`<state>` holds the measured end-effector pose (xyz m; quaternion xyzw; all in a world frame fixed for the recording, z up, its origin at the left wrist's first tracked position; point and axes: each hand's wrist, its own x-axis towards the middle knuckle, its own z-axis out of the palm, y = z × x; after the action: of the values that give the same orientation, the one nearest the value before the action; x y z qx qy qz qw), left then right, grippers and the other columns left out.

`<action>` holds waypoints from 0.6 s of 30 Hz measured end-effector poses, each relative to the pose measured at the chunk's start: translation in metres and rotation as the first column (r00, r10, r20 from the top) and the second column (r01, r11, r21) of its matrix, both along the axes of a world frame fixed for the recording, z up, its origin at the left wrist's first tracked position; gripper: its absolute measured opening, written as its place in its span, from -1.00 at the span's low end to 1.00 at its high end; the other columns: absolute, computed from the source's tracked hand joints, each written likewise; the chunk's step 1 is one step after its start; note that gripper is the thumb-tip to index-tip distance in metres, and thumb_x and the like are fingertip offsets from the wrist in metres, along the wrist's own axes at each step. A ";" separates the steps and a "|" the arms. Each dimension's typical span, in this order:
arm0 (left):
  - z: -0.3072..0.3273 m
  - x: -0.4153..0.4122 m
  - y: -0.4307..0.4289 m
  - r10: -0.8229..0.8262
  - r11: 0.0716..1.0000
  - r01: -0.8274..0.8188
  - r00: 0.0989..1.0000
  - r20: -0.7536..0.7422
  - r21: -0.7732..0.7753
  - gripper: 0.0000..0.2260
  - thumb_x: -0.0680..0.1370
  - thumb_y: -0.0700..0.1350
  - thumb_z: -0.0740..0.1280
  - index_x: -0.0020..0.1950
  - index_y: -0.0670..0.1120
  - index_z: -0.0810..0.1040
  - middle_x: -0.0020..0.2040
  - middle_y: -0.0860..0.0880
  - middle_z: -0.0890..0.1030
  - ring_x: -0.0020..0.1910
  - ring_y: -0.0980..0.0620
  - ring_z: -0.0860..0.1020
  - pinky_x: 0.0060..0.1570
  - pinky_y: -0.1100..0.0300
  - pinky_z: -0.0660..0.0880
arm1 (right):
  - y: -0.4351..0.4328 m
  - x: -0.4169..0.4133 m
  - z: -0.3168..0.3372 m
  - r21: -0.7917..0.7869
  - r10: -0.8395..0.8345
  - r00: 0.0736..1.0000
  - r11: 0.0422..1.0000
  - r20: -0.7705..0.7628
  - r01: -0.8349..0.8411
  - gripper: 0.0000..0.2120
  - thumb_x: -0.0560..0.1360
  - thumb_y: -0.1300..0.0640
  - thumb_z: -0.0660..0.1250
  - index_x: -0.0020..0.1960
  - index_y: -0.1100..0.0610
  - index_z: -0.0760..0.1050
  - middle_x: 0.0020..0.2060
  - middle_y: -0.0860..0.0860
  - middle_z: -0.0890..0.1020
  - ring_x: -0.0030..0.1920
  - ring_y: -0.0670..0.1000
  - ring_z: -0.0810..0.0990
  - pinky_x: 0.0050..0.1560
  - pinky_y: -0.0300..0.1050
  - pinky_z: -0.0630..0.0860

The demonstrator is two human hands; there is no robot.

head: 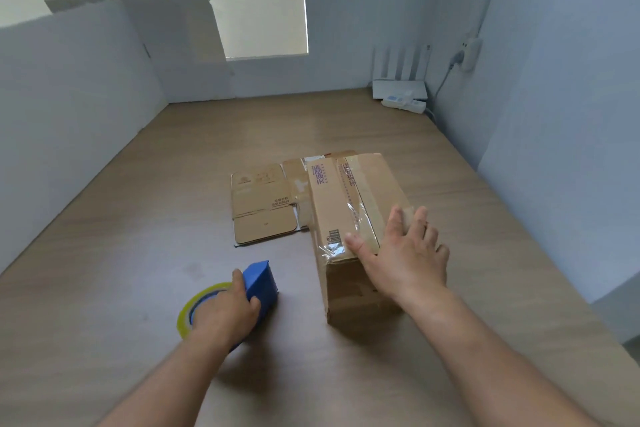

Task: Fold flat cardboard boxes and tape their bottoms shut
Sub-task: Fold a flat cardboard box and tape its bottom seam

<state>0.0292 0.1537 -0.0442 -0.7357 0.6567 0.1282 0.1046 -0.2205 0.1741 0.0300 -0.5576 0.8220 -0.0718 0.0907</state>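
A folded brown cardboard box [341,204] stands on the wooden table [138,270], a strip of clear tape running along its upper face. My right hand [405,250] lies flat on the near end of that face, fingers straight and spread. To the left of the box, my left hand [225,314] grips a blue tape dispenser [261,279] with a yellowish roll of tape [194,305], resting on the table. Flat unfolded cardboard boxes [263,204] lie on the table just behind and left of the standing box.
A white router [400,87] and a power strip [403,103] sit in the far right corner, with a cable running up the wall. White panels [69,114] line the table's left side and back. A large cardboard sheet [187,31] leans at the back left.
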 end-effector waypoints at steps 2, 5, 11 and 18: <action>-0.012 -0.002 0.007 0.030 0.999 -0.030 0.999 -0.037 -0.009 -0.44 0.65 0.10 -0.01 0.55 -0.09 -0.14 0.07 -0.06 0.61 -0.11 -0.01 0.55 -0.18 0.14 0.45 | 0.000 0.000 0.001 0.012 0.009 1.000 1.000 0.010 -0.009 -0.03 0.36 -0.55 -0.18 0.54 0.07 -0.16 0.52 0.21 -0.12 0.48 0.23 -0.01 0.34 0.27 0.13; -0.007 -0.016 0.009 0.143 0.989 -0.146 0.977 -0.158 -0.013 -0.42 0.64 0.13 -0.01 0.55 -0.14 -0.09 0.23 -0.15 0.54 0.15 -0.13 0.54 0.08 0.07 0.47 | 0.002 -0.003 0.003 0.004 0.028 0.999 1.000 0.030 -0.028 -0.09 0.42 -0.49 -0.16 0.54 0.09 -0.15 0.52 0.20 -0.12 0.48 0.24 0.00 0.34 0.27 0.16; 0.051 -0.109 0.025 -0.148 0.934 -0.181 0.588 -0.795 -0.308 -0.28 0.50 0.32 -0.05 0.57 0.01 -0.13 0.55 0.14 -0.01 0.50 0.23 -0.06 0.41 0.28 -0.10 | 0.005 -0.010 0.004 -0.083 0.043 0.991 0.996 0.125 -0.033 -0.14 0.50 -0.39 -0.04 0.55 0.17 -0.13 0.53 0.22 -0.05 0.49 0.23 0.05 0.37 0.13 0.20; 0.055 -0.139 0.015 0.059 0.960 -0.276 0.375 -0.925 -0.051 -0.47 0.66 0.10 0.00 0.59 -0.01 -0.08 0.55 0.00 0.16 0.52 0.02 0.12 0.40 0.17 0.10 | 0.004 -0.014 0.002 -0.059 0.024 0.991 0.998 0.133 -0.016 0.02 0.37 -0.52 0.00 0.54 0.16 -0.13 0.52 0.19 0.00 0.47 0.21 0.10 0.33 0.15 0.26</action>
<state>-0.1099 0.1692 0.0107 -0.6124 0.5361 0.4556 -0.3605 -0.2345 0.1777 0.0325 -0.5623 0.8060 -0.1316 0.1302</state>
